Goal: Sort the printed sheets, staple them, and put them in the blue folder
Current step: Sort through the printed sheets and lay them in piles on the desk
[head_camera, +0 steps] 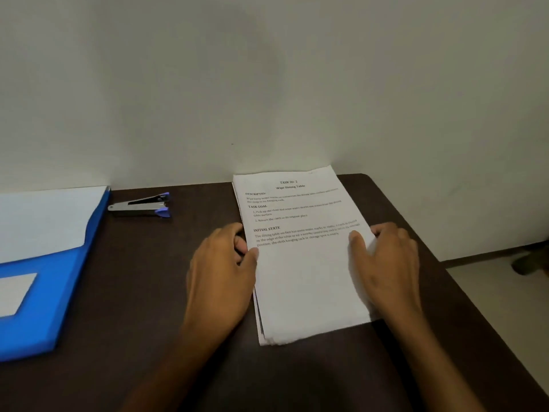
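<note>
A stack of printed sheets lies on the dark brown table, its far edge against the wall. The top page is headed "TASK ID: 2, Wipe Dining Table". My left hand grips the stack's left edge, thumb on top and fingers curled at the side. My right hand holds the right edge, its thumb pressing on the top page. The blue folder lies open at the left with white paper in it. A silver stapler with purple ends rests near the wall between folder and sheets.
The white wall runs along the table's far edge. The table's right edge slants down toward the lower right, with pale floor and a dark object beyond it.
</note>
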Action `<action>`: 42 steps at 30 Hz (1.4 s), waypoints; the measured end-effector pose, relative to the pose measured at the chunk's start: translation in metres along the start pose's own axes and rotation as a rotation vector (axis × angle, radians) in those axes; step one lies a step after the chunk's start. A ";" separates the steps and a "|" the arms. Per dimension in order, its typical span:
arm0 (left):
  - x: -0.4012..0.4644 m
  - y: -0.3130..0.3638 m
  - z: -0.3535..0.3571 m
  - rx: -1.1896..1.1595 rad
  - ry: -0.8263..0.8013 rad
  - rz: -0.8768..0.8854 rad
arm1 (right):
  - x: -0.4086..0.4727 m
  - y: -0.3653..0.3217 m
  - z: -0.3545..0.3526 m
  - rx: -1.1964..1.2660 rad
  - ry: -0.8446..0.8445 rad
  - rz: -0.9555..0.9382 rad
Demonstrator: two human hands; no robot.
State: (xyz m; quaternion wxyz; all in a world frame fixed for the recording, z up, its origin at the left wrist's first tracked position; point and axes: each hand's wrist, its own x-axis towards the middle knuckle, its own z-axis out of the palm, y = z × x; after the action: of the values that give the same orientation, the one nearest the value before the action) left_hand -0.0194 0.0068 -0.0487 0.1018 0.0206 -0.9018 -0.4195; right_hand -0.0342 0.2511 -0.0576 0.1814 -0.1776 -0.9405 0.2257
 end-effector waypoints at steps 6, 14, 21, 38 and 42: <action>-0.021 0.010 -0.011 -0.125 0.035 -0.013 | -0.020 -0.004 -0.021 0.090 -0.051 -0.031; -0.120 0.007 -0.041 -0.263 0.045 -0.050 | -0.118 0.009 -0.061 0.247 -0.114 -0.033; -0.167 0.001 -0.076 -0.677 -0.066 -0.159 | -0.179 0.011 -0.089 0.492 -0.114 -0.078; -0.142 -0.048 -0.144 -1.027 -0.136 -0.295 | -0.171 -0.054 -0.069 0.865 -0.482 -0.209; -0.135 -0.054 -0.137 -1.035 -0.166 -0.273 | -0.162 -0.053 -0.055 0.844 -0.448 -0.262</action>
State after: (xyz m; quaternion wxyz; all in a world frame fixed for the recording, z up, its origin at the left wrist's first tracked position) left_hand 0.1378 -0.1142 -0.0262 -0.0282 0.0514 -0.5715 -0.8185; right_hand 0.1170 0.1594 -0.0279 0.0578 0.0839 -0.7972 0.5950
